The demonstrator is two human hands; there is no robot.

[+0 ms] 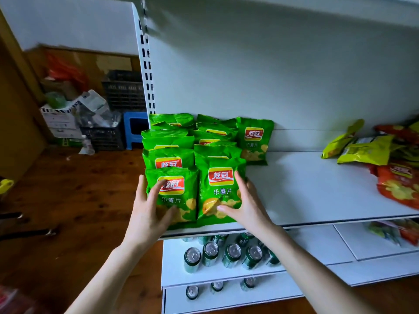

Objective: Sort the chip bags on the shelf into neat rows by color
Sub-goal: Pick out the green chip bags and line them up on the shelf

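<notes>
Now pressing the front green bags (221, 177) with left hand (147, 209) and right hand (247, 207), grips apart and flat. Could knock them off the shelf (317, 219) edge by pushing hard.

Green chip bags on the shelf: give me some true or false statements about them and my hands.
1. The left hand touches the front-left green bag. True.
2. The right hand holds a red bag. False: it touches the front-right green bag; the red bags lie far right on the shelf.
3. Cans sit on the lower shelf. True.
4. The green bags lie flat in one heap. False: they stand upright in rows.
</notes>
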